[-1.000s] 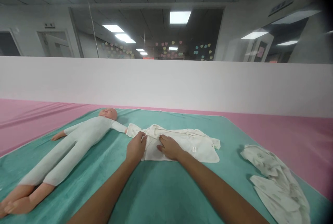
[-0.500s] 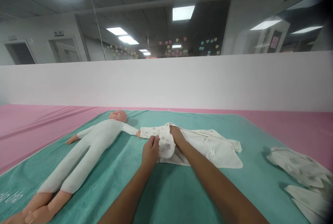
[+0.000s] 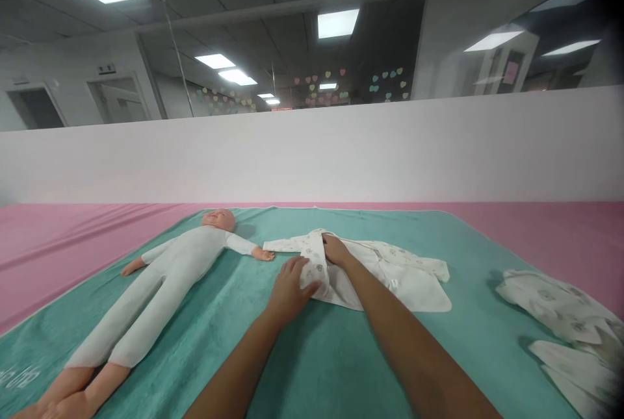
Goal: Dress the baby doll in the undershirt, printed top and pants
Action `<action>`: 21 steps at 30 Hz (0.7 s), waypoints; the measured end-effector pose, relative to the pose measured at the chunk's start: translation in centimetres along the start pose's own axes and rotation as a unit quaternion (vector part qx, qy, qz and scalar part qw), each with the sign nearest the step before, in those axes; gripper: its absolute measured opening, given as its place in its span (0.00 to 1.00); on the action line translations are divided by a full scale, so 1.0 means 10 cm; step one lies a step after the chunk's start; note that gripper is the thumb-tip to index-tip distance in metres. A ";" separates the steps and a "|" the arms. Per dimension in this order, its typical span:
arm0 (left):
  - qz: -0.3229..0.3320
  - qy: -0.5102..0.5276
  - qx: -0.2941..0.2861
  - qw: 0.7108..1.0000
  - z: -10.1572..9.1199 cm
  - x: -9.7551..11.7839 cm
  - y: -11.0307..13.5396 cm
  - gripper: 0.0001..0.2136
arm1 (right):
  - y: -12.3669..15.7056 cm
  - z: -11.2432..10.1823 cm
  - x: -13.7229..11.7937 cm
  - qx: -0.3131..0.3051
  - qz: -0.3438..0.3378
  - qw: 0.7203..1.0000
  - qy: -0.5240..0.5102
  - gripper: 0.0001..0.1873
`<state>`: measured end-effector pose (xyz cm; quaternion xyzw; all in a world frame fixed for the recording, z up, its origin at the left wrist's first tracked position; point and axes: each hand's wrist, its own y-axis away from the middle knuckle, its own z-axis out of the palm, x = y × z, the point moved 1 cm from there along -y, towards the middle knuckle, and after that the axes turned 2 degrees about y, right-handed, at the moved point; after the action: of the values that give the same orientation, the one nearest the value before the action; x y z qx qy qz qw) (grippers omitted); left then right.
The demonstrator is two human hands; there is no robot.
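Note:
A white baby shirt [image 3: 409, 292] with a small print lies spread on the teal blanket, its front turned partly open. Resting on the near edge of its left front panel is my left hand [image 3: 291, 292], with thumb and fingers apart. My right hand [image 3: 337, 251] reaches in under that panel near the collar; its fingertips are hidden by the cloth. One sleeve [image 3: 283, 245] stretches left, its cuff close to the hand of a baby doll [image 3: 188, 256]. The doll lies on its back in a white bodysuit, touched by neither hand.
More printed white baby clothes [image 3: 560, 308] lie crumpled at the right. The teal blanket [image 3: 195, 354] covers a pink surface [image 3: 517, 230]. A low white wall [image 3: 292, 159] runs along the back, with glass above it.
My left hand has loosened from a pinch and spread on the shirt's panel. The sleeve cuff has come away from the doll's hand and lies flatter. My right hand stays under the panel.

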<state>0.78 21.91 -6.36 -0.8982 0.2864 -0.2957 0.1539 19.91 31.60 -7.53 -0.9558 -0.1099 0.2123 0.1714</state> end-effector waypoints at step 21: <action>-0.167 0.180 0.201 0.948 -0.34 0.17 0.06 0.11 | 1.04 -0.62 0.41 -0.105 0.108 0.982 0.115 0.36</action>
<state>-0.41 20.05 -3.20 -0.8156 0.0903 -0.5252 0.2254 27.71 21.46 -7.68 -0.9927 -0.0074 0.1056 0.0574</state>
